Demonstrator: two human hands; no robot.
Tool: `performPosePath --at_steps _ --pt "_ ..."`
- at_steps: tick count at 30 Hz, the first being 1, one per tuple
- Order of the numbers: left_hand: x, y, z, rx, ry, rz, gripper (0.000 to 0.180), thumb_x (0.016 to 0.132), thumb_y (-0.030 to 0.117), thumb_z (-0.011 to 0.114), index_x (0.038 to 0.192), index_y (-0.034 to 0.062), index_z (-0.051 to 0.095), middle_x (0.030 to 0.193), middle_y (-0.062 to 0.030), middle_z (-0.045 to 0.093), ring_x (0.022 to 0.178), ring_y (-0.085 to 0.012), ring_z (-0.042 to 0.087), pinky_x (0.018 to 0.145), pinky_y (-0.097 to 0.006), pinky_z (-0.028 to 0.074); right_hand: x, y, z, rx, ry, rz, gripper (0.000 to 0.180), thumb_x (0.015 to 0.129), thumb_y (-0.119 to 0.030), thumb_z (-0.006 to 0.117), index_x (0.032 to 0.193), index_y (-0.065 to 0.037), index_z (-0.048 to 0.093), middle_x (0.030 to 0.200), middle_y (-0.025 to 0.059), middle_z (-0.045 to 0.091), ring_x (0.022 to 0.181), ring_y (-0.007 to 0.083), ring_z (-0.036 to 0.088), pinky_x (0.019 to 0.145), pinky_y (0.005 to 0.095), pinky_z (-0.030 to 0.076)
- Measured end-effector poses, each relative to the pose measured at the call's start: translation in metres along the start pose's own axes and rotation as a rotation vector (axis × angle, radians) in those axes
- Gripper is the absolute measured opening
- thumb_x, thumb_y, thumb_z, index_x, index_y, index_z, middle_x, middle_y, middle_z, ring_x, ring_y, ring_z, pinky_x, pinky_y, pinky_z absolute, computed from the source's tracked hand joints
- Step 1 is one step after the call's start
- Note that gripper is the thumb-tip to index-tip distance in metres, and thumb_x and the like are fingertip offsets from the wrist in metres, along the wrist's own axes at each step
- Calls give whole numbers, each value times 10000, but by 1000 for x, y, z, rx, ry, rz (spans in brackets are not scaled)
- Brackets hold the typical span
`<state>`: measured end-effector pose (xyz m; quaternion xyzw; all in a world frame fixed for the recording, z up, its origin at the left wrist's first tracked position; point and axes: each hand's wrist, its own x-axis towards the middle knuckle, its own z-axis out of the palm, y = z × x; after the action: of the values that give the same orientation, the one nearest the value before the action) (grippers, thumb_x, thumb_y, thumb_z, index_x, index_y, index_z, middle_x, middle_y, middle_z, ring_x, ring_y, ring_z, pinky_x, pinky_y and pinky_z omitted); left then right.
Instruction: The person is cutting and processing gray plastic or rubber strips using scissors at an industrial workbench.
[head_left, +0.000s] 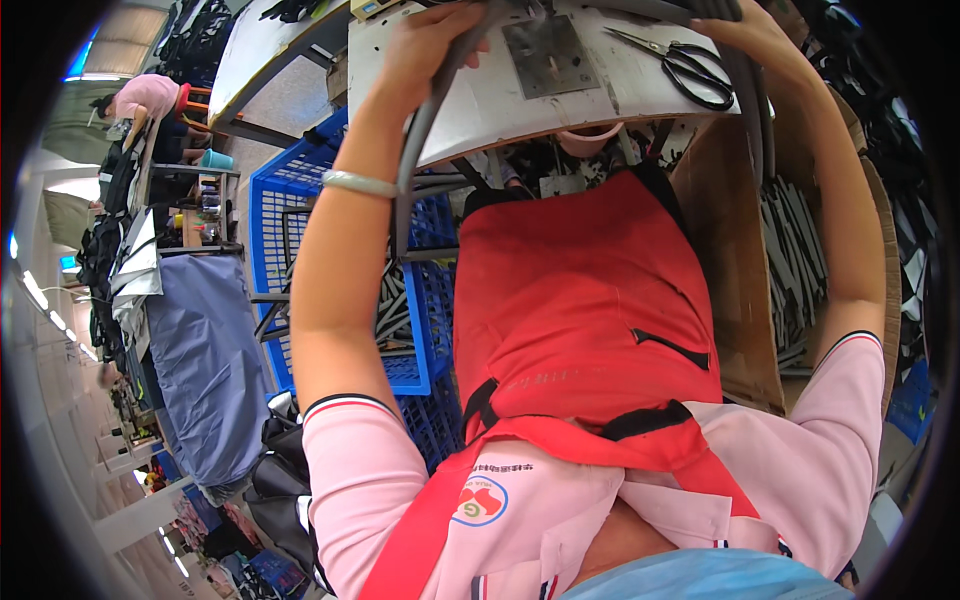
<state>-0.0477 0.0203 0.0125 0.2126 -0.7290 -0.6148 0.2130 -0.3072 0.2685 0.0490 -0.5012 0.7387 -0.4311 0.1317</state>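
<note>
Head view: both arms were extended forward and spread above the white table (pixel 640 108). A grey strip (pixel 424 130) was clamped in the left hand (pixel 432 42), its length hung past the bangled wrist. Grey strip material was touched by the right hand (pixel 748 34), beside black scissors (pixel 692 76); its closure could not be told. Both hands were partly cut off by the upper edge.

Grey strip (pixel 418 140); red apron (pixel 585 290); black-handled scissors (pixel 673 62); blue crate (pixel 427 325); white tabletop (pixel 480 112).
</note>
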Motion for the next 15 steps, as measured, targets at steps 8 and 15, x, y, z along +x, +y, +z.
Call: performPosePath --at_steps 8,15 --pt "-33 -2 75 597 -301 223 320 851 280 695 965 -19 705 700 -38 660 646 -88 571 594 -250 472 -94 -47 141 -538 -273 -907 165 758 -88 597 909 -28 628 1151 129 563 1104 267 537 953 371 449" --pt "-52 -28 68 112 -318 -52 397 939 350 592 1064 -16 684 955 -78 704 811 -126 636 763 -263 507 -77 -56 133 -660 -529 -405 411 665 -80 666 1063 -5 595 960 202 626 963 376 588 818 447 490"
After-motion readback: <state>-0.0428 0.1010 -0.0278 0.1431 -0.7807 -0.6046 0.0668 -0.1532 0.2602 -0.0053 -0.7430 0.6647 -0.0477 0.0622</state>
